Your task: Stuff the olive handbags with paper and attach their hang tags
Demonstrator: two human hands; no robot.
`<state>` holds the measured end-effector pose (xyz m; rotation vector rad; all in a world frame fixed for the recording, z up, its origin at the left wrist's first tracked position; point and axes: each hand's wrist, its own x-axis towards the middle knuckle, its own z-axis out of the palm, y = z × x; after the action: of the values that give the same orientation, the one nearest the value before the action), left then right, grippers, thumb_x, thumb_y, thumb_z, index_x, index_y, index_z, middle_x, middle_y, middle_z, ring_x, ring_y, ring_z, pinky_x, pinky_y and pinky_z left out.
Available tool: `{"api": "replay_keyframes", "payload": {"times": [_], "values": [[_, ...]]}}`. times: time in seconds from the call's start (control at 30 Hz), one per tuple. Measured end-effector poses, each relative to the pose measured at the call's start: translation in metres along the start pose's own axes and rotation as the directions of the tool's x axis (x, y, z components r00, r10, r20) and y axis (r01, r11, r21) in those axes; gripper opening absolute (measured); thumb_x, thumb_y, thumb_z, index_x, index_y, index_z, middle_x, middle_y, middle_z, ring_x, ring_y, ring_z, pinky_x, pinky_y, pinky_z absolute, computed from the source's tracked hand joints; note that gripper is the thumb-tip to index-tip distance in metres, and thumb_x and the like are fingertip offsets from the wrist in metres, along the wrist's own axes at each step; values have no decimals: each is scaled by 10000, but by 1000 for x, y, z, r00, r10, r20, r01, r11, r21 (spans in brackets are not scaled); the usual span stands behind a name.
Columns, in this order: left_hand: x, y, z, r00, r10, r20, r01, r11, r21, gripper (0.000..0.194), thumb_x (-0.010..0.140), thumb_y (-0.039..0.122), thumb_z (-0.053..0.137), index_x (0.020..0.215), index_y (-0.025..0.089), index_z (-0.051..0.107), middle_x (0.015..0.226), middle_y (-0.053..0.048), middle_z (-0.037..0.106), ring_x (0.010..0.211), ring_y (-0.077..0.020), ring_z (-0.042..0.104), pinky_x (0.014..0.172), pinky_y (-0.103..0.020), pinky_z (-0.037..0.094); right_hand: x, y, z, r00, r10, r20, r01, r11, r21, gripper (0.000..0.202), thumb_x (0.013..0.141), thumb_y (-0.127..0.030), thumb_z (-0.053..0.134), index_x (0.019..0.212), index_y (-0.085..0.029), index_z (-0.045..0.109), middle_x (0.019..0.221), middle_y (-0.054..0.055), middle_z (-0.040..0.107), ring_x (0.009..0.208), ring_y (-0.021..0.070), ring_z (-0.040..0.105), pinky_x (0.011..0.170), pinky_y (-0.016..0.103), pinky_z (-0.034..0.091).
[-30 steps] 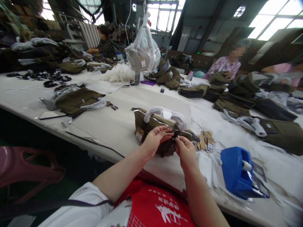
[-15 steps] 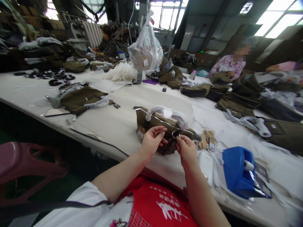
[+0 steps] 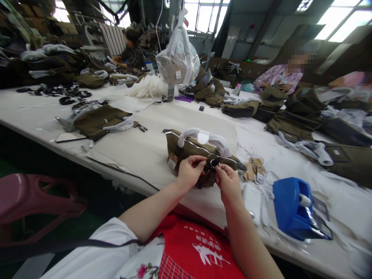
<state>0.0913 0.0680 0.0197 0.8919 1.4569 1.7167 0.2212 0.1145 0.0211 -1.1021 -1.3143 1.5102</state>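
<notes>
An olive-green handbag stands upright on the pale surface, close to its near edge, as I view it from a distance through the head camera. Its handle is wrapped in white, a silver zipper runs along the top, and a dark tab caps the right end. A brown paper tag hangs at the left end; a dark brown bundle, its detail too blurred for me to read, hangs against the near side below a black strap.

My right hand has its thumb and finger pinched on a small metal ring by that strap. My left hand bends at the bag's near side, fingertips drawn together; I cannot tell whether its grip has caught anything. Both hands cover part of the bag's near face from my view.

Just right of the bag lie brown tags, then a white case and a blue dispenser nearer the edge. Another olive bag lies to the left, and more bags crowd the far right, where a co-worker in a patterned purple top handles one. A plastic-wrapped bag hangs at the far side.
</notes>
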Motion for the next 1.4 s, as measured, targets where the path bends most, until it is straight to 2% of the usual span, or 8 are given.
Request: {"api": "replay_keyframes", "payload": {"times": [0.2,0.33,0.43,0.63,0.77,1.07,1.23,1.4], "values": [[3,3,-16,966,160,203,-242,837,491,190,759,166,622,834,217,789,866,-56,756,809,-200,681,788,-296,528,2,0,-1,1000,6,21,-7,1000,23,291,726,-461,690,777,-213,546,433,-93,393,379,74,259,390,228,125],[3,3,-5,971,-88,223,50,984,170,149,742,199,649,824,165,768,621,-19,672,514,-121,575,530,-234,467,3,-2,-3,999,18,37,-18,1000,11,318,716,-491,680,754,-215,527,421,-105,360,367,68,238,381,215,117],[1,1,5,926,-265,270,314,936,-158,161,704,209,680,828,125,739,515,34,561,370,-43,388,395,-179,279,5,-2,-5,999,4,40,-2,999,-33,332,721,-509,673,742,-212,527,423,-105,356,364,68,248,378,211,141],[-1,1,8,864,-354,358,490,755,-436,196,643,189,683,824,112,693,549,63,498,356,8,260,387,-181,98,5,-6,-8,997,-65,37,71,975,-212,335,727,-505,688,730,-191,571,443,-75,442,387,79,341,400,217,231],[-3,3,4,851,-339,400,503,744,-440,206,625,192,686,819,125,667,562,62,497,371,3,256,391,-183,79,-9,-19,-5,932,-355,-77,262,805,-532,268,746,-393,703,903,-201,603,535,-50,567,482,126,508,523,243,392],[-12,-4,11,964,-117,237,185,939,-289,224,746,339,682,846,139,707,704,-25,641,642,-115,576,616,-233,472,-13,-27,8,878,-479,22,320,552,-770,271,821,-477,630,800,-216,700,631,12,673,584,190,613,585,295,422],[-6,5,-8,952,259,162,-290,932,218,205,770,274,682,941,169,722,918,-46,673,699,-126,596,700,-268,510,-10,-26,7,921,-389,28,346,781,-519,319,824,-497,644,814,-183,701,601,0,635,507,142,536,493,260,398],[16,19,-16,878,323,353,-383,917,113,106,781,227,674,839,155,726,918,-58,699,780,-141,641,750,-257,524,-9,-30,5,952,-302,45,299,893,-335,353,798,-515,699,832,-164,677,499,-52,508,439,88,418,421,219,306]]}}
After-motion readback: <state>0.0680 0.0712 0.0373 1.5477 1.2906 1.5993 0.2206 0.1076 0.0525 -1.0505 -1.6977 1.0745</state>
